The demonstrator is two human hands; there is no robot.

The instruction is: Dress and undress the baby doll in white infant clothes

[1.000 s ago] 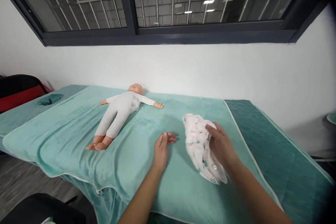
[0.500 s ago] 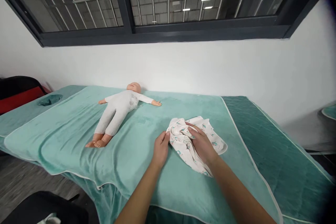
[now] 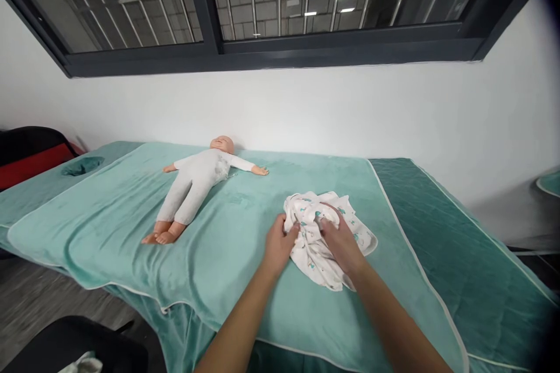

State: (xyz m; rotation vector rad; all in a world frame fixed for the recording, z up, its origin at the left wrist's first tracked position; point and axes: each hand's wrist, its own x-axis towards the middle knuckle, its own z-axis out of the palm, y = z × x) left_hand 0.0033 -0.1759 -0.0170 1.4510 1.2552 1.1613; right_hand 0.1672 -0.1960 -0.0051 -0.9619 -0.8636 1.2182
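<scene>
A white baby garment [image 3: 317,262] with a small green print lies bunched on the bed, its exact cut hidden by the folds. My left hand [image 3: 280,245] pinches its left edge between thumb and fingers. Partly tucked into the cloth, my right hand [image 3: 343,242] grips the bunched middle, and some of its fingers are covered by fabric. To the left, a baby doll [image 3: 192,178] in a white body suit rests on its back, arms spread, its head toward the wall and bare feet toward me. Neither hand touches the doll.
A light green blanket [image 3: 118,215] covers the bed, over a darker green quilted cover [image 3: 433,227]. Behind the bed rise a white wall [image 3: 297,111] and a barred window [image 3: 280,58]. A black chair [image 3: 83,344] stands at the lower left, a red and black object [image 3: 35,157] at far left.
My left hand has shifted slightly right, gathering the garment's left edge. My right hand has worked further into the folds, and the cloth is more bunched. The doll has not moved.
</scene>
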